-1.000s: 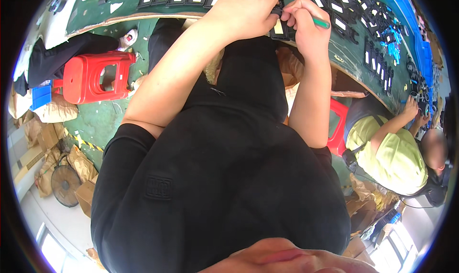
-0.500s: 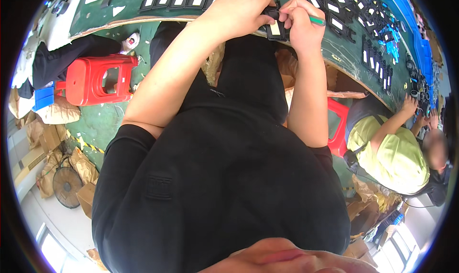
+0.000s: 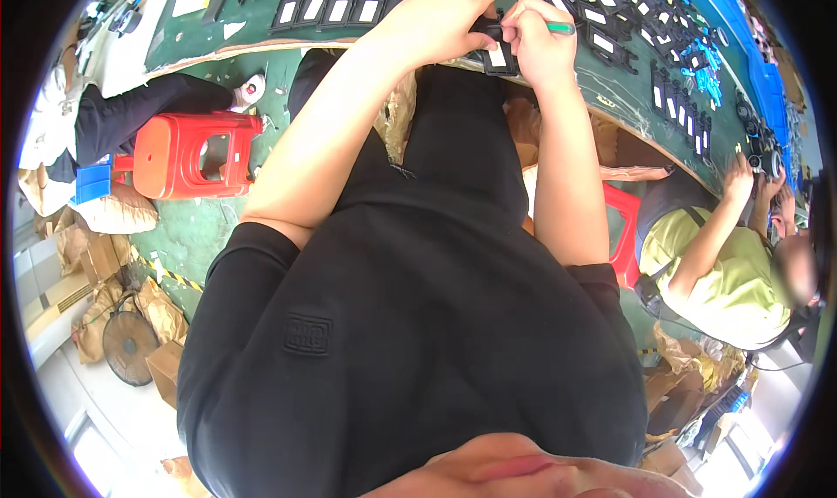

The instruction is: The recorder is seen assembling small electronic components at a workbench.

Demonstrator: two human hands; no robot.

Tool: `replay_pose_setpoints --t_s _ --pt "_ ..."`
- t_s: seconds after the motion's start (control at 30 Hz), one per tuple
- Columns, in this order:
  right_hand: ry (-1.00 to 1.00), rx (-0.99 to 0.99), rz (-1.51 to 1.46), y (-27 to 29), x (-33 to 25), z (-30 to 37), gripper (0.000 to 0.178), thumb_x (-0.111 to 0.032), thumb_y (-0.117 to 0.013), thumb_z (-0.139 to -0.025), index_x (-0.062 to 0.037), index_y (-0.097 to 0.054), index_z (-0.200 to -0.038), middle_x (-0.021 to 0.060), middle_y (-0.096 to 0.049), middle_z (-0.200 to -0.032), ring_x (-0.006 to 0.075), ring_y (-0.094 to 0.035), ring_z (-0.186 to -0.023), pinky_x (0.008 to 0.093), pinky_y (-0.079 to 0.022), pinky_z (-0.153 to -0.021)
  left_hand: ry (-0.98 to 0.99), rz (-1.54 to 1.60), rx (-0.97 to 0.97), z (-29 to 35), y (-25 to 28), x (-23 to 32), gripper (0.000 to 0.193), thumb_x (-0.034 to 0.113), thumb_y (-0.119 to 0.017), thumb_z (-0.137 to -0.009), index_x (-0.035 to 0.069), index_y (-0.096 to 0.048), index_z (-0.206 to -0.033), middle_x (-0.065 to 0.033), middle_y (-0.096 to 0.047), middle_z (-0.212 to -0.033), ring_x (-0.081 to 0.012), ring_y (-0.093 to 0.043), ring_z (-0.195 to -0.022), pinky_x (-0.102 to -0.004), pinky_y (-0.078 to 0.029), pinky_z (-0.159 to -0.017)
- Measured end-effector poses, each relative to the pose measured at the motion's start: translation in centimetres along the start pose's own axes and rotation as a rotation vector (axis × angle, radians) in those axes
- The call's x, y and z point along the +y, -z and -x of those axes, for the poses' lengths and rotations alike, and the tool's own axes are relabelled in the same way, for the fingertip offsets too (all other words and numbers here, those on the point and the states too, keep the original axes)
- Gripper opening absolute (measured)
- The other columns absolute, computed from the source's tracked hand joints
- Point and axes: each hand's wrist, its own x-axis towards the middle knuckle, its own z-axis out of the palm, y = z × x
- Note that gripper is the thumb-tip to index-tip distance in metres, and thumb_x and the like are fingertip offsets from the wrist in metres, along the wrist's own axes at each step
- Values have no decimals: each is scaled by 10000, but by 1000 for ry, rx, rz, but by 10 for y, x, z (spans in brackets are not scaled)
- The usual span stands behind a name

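At the table's near edge lies a black plastic part with a white rectangle on its face. My left hand is curved against it, thumb on its near side and fingers reaching past its far side. A slim green-ended tool is pinched in my right hand, its tip hidden behind my fingers at the part. Whether it is a pen or a small driver, I cannot make out. Just left of my left hand, a row of similar black parts lies on the green tabletop.
More black parts are heaped to the right, beside blue pieces and another row. A co-worker in a yellow-green shirt sits at right. At left stand a red stool and another person's dark-trousered leg.
The view has shifted slightly. Both hands stay at the black part, and the green-ended tool now lies more level. At right, the co-worker's forearm has moved.
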Motion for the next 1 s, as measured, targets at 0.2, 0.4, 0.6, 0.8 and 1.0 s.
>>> replay_pose_setpoints --t_s 0.2,0.4,0.6,0.8,1.0 --pt "69 9 64 -5 0 6 236 -34 -457 -868 23 -648 -741 51 -625 -696 91 -515 -591 253 -402 -539 71 -50 -33 -2 -7 -6 639 266 -881 -823 87 -578 -1357 -68 -763 -1116 -296 -679 -1144 -423 -557 -984" --pt "159 80 127 -9 -6 20 192 -28 -512 -885 3 -649 -754 54 -641 -661 117 -605 -622 285 -464 -589 -90 -8 211 5 20 -46 290 73 -728 -886 84 -720 -1175 -104 -773 -1076 -311 -717 -1039 -406 -578 -960" --pt "261 250 38 -10 -15 37 167 -49 -597 -1011 33 -709 -918 56 -720 -811 102 -637 -707 249 -518 -678 -38 -187 148 18 65 -38 336 34 -700 -802 -14 -716 -1134 -210 -734 -1079 -406 -658 -1095 -455 -532 -973" --pt "516 -25 596 6 -37 59 240 -97 -849 -803 -59 -736 -1011 95 -765 -1041 306 -675 -986 407 -546 -860 -213 -298 215 23 53 -18 480 122 -773 -779 -6 -692 -1235 -204 -732 -1127 -394 -648 -1151 -458 -505 -1049" --pt "421 -91 843 11 -50 77 221 -20 -769 -848 -114 -741 -1046 42 -739 -1168 299 -674 -1050 419 -552 -915 61 -277 186 11 9 -37 321 189 -808 -842 97 -733 -1141 -109 -768 -1037 -292 -698 -1095 -422 -578 -951"
